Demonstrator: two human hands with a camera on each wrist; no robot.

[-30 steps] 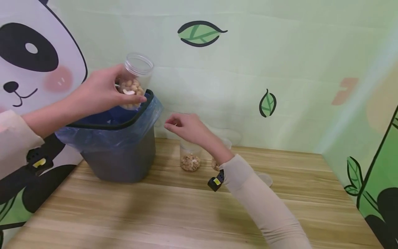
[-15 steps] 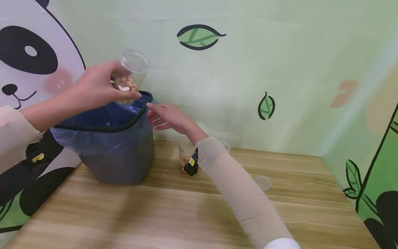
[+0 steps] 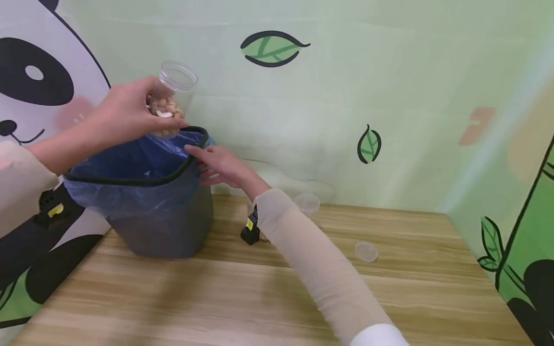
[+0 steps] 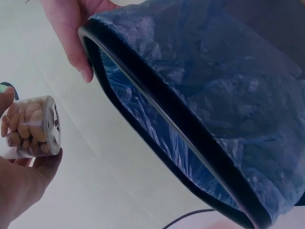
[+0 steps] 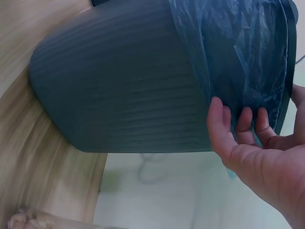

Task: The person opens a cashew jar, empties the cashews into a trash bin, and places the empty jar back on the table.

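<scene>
My left hand (image 3: 130,108) grips a clear, lidless jar (image 3: 182,93), part-filled with nuts (image 4: 29,125), and holds it tilted above the far part of a grey trash bin (image 3: 162,233). A blue bag (image 3: 134,199) lines the bin and folds down over its outside, with a dark ring (image 3: 130,182) around the mouth. My right hand (image 3: 225,166) holds the bin's right rim. In the right wrist view its fingertips (image 5: 217,105) lie on the bag outside, while the thumb is mostly hidden behind the ring.
A round clear lid (image 3: 366,252) lies flat on the wooden table (image 3: 268,298). Behind my right forearm are another clear lid or jar top (image 3: 307,203) and a mostly hidden jar (image 3: 250,206). A printed cloth wall (image 3: 389,86) closes off the back.
My right hand has moved left from above the jars to the bin's rim. The left hand, still holding the jar of nuts, has shifted slightly left and up.
</scene>
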